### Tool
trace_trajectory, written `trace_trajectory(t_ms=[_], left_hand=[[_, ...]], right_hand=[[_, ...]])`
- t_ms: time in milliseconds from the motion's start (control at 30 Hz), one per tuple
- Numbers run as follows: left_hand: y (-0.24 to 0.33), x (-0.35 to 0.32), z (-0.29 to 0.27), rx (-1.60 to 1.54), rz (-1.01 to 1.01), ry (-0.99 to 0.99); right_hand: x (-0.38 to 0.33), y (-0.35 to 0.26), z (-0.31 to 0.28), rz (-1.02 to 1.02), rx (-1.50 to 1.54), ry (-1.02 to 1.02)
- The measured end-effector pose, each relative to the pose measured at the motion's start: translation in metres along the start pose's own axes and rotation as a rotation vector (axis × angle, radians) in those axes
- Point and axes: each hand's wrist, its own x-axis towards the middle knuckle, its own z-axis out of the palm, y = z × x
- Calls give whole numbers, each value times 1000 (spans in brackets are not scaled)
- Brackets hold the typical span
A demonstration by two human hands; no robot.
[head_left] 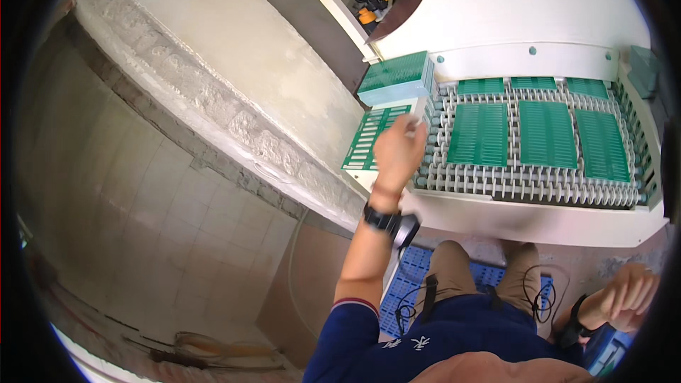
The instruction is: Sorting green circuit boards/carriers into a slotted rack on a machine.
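Note:
My left hand (399, 152) reaches to the machine's left ledge, fingers curled together over the right edge of a green slotted panel (362, 143). Something pale shows at its fingertips, too small to name. Behind that panel stands a stack of similar green panels (397, 71). To the hand's right, several green panels (479, 135) lie flat in rows on the white roller conveyor (496, 183). My right hand (630, 298) is low at the far right, its fingers loosely bent and slightly apart. No object shows in it; a blue container (608, 347) is just below.
The machine's white hood (525, 7) rises beyond the rollers, and its cream front rail (525, 220) runs before my legs. Under me is a blue slotted platform (406, 287). A rough concrete ledge (213, 99) slants along the left. Loose black cords (546, 298) hang by my thighs.

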Motion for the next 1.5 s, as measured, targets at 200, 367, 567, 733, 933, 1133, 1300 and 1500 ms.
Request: trace_trajectory(t_ms=[200, 367, 567, 733, 933, 1133, 1300, 1500], left_hand=[[-29, 122, 97, 602, 89, -56], [-62, 158, 135, 792, 63, -190], [-79, 170, 129, 807, 21, -207], [-76, 169, 123, 856, 137, -307], [-85, 139, 95, 848, 246, -302], [-109, 122, 78, 658, -9, -91], [-142, 134, 72, -487, -885, 32], [-105, 129, 101, -1266, -1048, 178]], right_hand=[[-30, 5, -6, 88, -189, 377], [-32, -10, -3, 81, -326, 353], [-37, -19, -14, 107, -484, 447], [-41, -13, -21, 161, -469, 477], [-47, -10, -27, 187, -455, 532], [-48, -3, -32, 243, -433, 571], [-47, 6, -32, 286, -428, 584], [-51, 1, -29, 269, -474, 625]])
